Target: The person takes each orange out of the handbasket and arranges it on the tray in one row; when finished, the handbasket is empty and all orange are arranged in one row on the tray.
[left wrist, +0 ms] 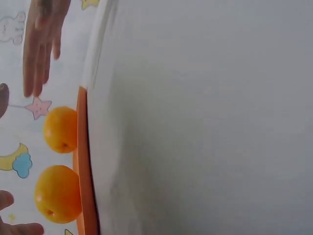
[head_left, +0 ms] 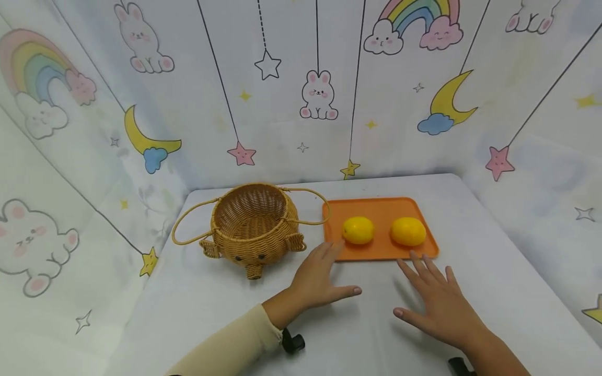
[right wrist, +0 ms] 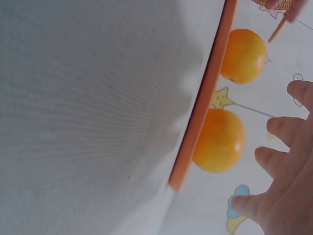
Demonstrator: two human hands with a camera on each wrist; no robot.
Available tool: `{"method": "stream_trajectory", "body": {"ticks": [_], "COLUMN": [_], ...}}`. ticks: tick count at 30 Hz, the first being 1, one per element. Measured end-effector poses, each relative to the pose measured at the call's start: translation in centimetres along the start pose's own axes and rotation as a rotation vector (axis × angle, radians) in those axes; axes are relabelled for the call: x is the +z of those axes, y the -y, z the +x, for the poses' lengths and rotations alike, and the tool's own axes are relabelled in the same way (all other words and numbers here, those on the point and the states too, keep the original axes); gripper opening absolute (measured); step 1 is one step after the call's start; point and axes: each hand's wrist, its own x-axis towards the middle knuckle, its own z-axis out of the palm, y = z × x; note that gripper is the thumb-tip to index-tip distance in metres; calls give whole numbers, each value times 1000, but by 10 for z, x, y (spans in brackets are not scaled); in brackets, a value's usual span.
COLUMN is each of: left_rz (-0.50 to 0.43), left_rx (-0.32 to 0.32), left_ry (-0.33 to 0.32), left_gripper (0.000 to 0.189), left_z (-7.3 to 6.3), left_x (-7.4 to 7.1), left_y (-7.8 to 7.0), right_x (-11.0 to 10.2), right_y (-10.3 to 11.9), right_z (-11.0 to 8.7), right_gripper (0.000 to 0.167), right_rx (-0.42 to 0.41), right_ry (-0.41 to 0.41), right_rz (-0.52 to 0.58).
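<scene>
Two rounded yellow fruits lie apart on an orange tray (head_left: 378,209): a left fruit (head_left: 359,230) and a right fruit (head_left: 408,232). My left hand (head_left: 314,282) is held over the table with spread fingers, its fingertips by the tray's front left corner and the thumb pointing right. Opposite it, my right hand (head_left: 437,303) is spread as well, fingertips at the tray's front right edge below the right fruit. Neither hand holds anything. In the right wrist view the right hand's fingers (right wrist: 288,129) reach toward the fruits from the side.
A wicker basket (head_left: 256,245) with an animal face and two loop handles stands left of the tray, one handle overlapping the tray's left edge in the head view. The white table (head_left: 188,324) meets a cartoon-printed backdrop (head_left: 291,130) behind and at both sides.
</scene>
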Motion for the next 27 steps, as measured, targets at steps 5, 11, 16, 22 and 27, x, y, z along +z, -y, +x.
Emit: {"method": "stream_trajectory", "body": {"ticks": [5, 11, 16, 22, 27], "left_rz": [-114, -191, -224, -246, -307], "left_rx": [-20, -56, -83, -85, -79], "left_ry": [-67, -92, -94, -85, -95], "left_gripper": [111, 108, 105, 88, 84], "left_z": [48, 91, 110, 118, 121], "left_x": [11, 21, 24, 25, 28], "left_y": [1, 11, 17, 18, 15], "right_x": [-4, -8, -9, -9, -11], "right_y": [-1, 2, 1, 0, -3], "right_z": [-5, -11, -10, -13, -16], "right_gripper": [102, 102, 102, 101, 102], "right_rx": [13, 19, 32, 34, 44], "right_ry": [1, -2, 8, 5, -4], "right_rz": [17, 37, 33, 30, 24]}}
